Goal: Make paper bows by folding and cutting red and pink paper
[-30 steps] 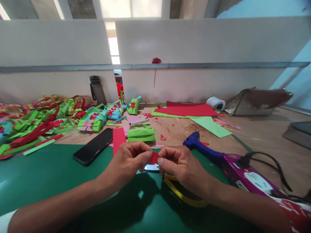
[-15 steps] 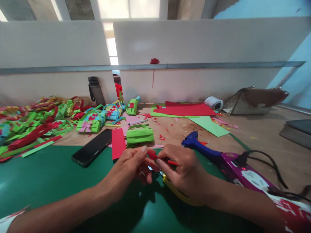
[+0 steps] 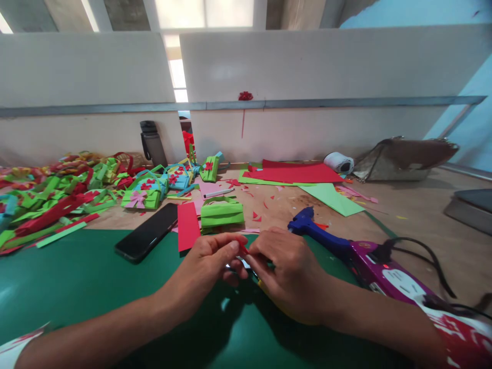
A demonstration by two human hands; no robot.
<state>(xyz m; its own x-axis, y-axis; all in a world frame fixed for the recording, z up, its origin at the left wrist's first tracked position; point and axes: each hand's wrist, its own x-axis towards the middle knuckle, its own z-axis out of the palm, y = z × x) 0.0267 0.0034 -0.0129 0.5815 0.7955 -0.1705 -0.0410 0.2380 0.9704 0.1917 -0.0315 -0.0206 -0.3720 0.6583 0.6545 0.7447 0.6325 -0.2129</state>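
Over the green mat [image 3: 69, 287], my left hand [image 3: 207, 259] pinches a small red paper piece [image 3: 243, 247] between thumb and fingers. My right hand [image 3: 290, 274] grips the same piece from the other side, its fingertips pressed close to the left ones. Under the hands a metal blade [image 3: 243, 263] shows, with a bit of yellow handle, seemingly scissors; whether the right hand holds them is hidden. Just beyond my fingers stands a folded green paper bag [image 3: 222, 216]. Beside it lies a red paper rectangle [image 3: 188, 225].
A black phone [image 3: 148, 233] lies left of the hands. To the right are a blue glue gun [image 3: 323, 237] and a purple power strip [image 3: 388, 277] with cables. Red sheets [image 3: 300, 171] and a heap of paper bags and strips [image 3: 77, 195] sit farther back, near a bottle [image 3: 152, 143].
The red paper piece has turned and now shows less between my fingers. My right hand has rolled over, covering most of the yellow handle and the red end that stuck out.
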